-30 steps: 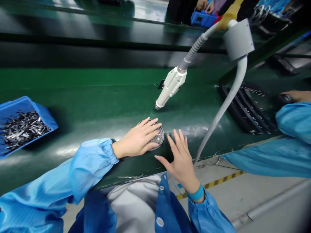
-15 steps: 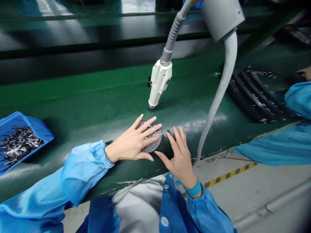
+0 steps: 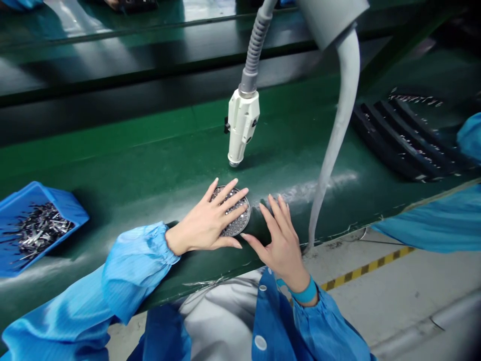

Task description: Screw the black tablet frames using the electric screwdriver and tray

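Observation:
A round grey disc [image 3: 237, 227], dotted with small holes or studs and a few bright silver spots, lies on the green bench. My left hand [image 3: 208, 220] rests palm down over it with fingers spread, hiding its left part. Just right of the disc is my right hand [image 3: 281, 240], fingers stretched and slightly fanned, holding nothing. Its thumb tip is close to the disc's lower right edge; I cannot tell if they touch. Above the disc hangs a white nozzle-like tool [image 3: 242, 123] with a metal tip, touched by neither hand.
A blue bin [image 3: 80, 213] with many small metal parts stands at the left. A grey curved tube [image 3: 343, 110] comes down to the bench edge on the right. Several black curved strips [image 3: 398, 143] lie farther right, near a co-worker's blue sleeve [image 3: 469, 138].
The view has shifted slightly, so bin and strips appear a little to the right and the hanging tool a little to the left. Both hands keep nearly the same pose around the disc.

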The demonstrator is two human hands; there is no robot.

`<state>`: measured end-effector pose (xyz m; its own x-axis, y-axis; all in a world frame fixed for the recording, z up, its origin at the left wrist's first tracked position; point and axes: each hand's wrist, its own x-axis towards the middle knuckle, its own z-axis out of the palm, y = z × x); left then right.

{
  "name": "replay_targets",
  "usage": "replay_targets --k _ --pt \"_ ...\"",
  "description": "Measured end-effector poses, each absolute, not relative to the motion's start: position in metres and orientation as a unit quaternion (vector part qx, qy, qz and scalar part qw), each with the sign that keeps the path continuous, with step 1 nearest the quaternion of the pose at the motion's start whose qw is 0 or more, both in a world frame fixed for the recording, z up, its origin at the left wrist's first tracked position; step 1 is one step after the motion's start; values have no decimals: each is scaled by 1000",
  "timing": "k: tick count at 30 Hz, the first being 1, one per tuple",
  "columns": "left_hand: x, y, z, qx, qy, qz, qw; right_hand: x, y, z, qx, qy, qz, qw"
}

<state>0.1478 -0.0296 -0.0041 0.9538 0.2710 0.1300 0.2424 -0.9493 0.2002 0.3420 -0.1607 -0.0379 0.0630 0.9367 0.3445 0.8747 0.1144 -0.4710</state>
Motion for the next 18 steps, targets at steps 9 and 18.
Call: replay_targets --k 9,18 --pt "139 -36 -4 987 129 61 69 342 -160 -37 -661 -679 54 316" --pt "146 -37 -6 985 129 74 85 342 -160 -36 -659 -681 54 316"
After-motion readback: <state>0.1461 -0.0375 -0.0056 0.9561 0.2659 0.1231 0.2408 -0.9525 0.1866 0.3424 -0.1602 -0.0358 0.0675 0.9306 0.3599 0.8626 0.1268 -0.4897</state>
